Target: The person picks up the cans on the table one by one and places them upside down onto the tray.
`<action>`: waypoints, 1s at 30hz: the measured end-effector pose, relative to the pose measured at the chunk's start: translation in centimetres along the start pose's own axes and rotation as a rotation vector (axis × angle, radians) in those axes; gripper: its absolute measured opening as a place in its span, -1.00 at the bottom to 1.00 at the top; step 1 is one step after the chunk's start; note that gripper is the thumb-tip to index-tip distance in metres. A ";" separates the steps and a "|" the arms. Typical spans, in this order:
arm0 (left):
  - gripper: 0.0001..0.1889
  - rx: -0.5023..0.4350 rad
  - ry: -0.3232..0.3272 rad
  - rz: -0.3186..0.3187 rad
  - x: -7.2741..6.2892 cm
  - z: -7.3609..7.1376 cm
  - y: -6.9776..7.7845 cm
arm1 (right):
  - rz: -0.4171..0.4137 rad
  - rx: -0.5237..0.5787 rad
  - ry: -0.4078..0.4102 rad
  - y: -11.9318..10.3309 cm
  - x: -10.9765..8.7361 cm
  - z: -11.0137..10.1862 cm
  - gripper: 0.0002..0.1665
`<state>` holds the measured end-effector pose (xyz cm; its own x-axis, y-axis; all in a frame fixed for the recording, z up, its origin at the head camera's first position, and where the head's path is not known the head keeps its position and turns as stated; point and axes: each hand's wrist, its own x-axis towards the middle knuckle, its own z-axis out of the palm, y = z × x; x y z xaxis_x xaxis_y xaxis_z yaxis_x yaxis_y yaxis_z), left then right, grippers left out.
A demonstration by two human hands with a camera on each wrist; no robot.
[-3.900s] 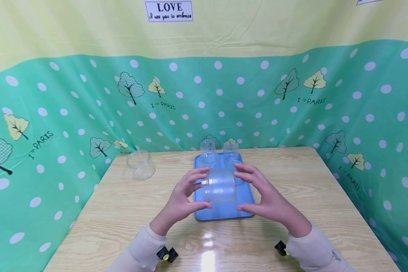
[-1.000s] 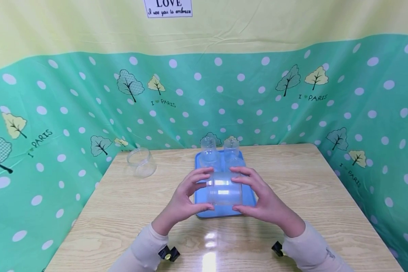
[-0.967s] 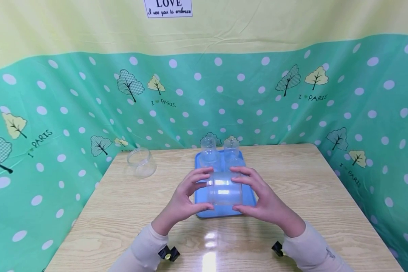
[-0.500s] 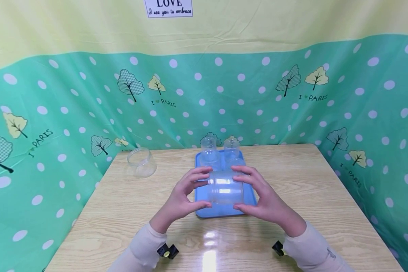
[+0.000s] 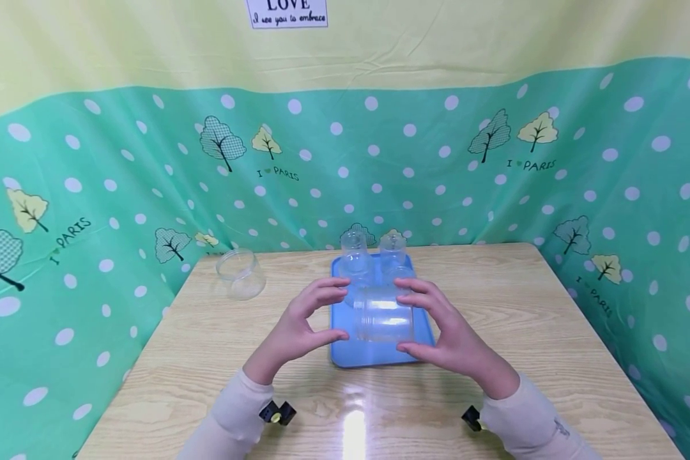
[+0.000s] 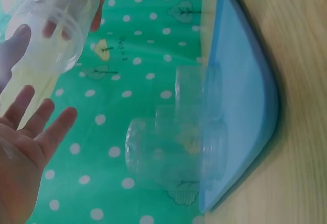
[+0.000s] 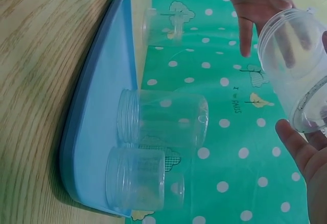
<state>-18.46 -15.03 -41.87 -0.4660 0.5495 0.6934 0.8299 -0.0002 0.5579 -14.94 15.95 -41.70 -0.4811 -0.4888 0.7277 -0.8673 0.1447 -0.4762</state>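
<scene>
A clear plastic jar (image 5: 384, 315) lies sideways in the air above the blue tray (image 5: 374, 356), its threaded mouth toward the left. My right hand (image 5: 451, 332) holds it by the base end, fingers over the top and thumb below. To the left, my left hand (image 5: 299, 322) stands apart from the mouth, fingers and thumb spread with a small gap. In the right wrist view several clear jars, among them a large jar (image 7: 168, 117) and a short jar (image 7: 138, 178), stand mouth down on the tray.
A wide clear jar (image 5: 241, 275) stands alone on the wooden table (image 5: 207, 358) at the far left. Behind the table hangs a green dotted curtain (image 5: 322, 172). Both sleeves carry small black wrist devices.
Earlier the left hand held the jar's mouth end while the right hand closed on the base end. Now the left hand has let go and drawn left; the jar stays with the right hand.
</scene>
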 end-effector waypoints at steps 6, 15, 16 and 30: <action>-0.25 0.067 -0.084 -0.109 -0.2 -0.8 -0.2 | -0.012 0.005 0.008 0.2 0.0 -0.1 -0.17; -0.40 0.176 -0.242 -0.301 -0.1 -0.9 0.1 | -0.013 0.002 0.012 0.3 0.2 -0.4 -0.18; -0.41 0.175 -0.244 -0.308 -0.1 -1.0 0.1 | -0.014 0.004 0.012 0.3 0.3 -0.4 -0.18; -0.53 0.218 -0.304 -0.359 -0.2 -1.8 0.2 | 0.049 -0.036 0.014 0.4 0.6 -1.1 -0.13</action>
<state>-18.78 -16.61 -41.06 -0.6497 0.7009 0.2943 0.6941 0.3891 0.6057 -15.76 16.62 -40.94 -0.5249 -0.4678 0.7111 -0.8465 0.1994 -0.4936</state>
